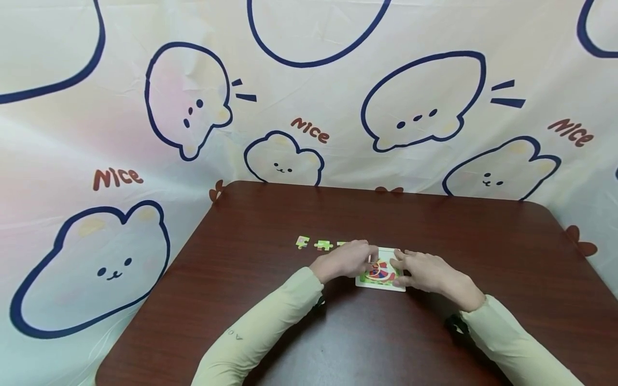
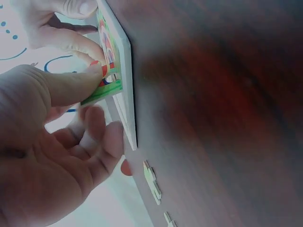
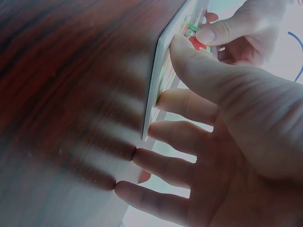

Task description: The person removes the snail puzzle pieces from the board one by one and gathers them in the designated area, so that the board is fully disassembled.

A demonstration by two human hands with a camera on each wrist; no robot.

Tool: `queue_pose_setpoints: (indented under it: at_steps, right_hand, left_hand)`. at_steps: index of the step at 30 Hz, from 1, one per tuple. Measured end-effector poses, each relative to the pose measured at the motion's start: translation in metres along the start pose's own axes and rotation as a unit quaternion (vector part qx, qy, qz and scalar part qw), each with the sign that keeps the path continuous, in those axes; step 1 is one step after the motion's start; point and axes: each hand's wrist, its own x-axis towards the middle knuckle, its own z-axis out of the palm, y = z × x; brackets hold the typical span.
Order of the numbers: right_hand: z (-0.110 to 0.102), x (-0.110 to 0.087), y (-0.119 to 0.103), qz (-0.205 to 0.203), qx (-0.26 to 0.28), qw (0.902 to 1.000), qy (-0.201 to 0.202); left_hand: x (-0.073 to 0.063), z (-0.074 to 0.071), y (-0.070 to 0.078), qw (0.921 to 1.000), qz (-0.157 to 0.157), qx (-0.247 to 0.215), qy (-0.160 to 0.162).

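A jigsaw puzzle board (image 1: 381,288) with a white rim and a colourful picture lies on the table between the two hands. My left hand (image 1: 348,260) pinches a green, red and blue puzzle piece (image 2: 110,88) between thumb and fingers. That piece is tilted, its edge low over the board. On the board's right side rests my right hand (image 1: 429,272), fingers spread and fairly straight. In the right wrist view its thumb (image 3: 189,59) presses near the picture, while some fingertips touch the board's edge and others reach the tabletop.
Loose green puzzle pieces lie left of the board: one (image 1: 302,242) farthest left, another (image 1: 324,245) beside it, and a third (image 1: 340,244) partly hidden by the left hand. The dark brown table (image 1: 232,241) meets a cartoon-printed curtain (image 1: 338,102) at the back.
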Motion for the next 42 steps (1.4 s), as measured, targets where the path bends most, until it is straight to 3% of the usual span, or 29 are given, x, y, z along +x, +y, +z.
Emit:
queue_pose_setpoints:
  at_steps: [9,26,36,42]
  right_hand:
    - [0.000,0.001,0.002,-0.002,0.005,1.0000,0.006]
    - [0.000,-0.001,0.002,-0.001,0.014,0.9999,0.010]
    - [0.000,-0.001,0.002,-0.001,0.011,0.9999,0.011]
    - [0.001,0.000,0.001,0.007,0.017,0.9998,0.003]
  left_hand:
    - [-0.007,0.001,-0.001,0.9996,0.003,-0.027,0.006]
    - [-0.008,-0.003,0.005,0.9981,0.009,0.048,0.037]
    - [-0.010,-0.009,0.005,0.9998,-0.011,0.006,0.016]
    - [-0.015,-0.019,-0.002,0.9994,-0.011,-0.024,0.021]
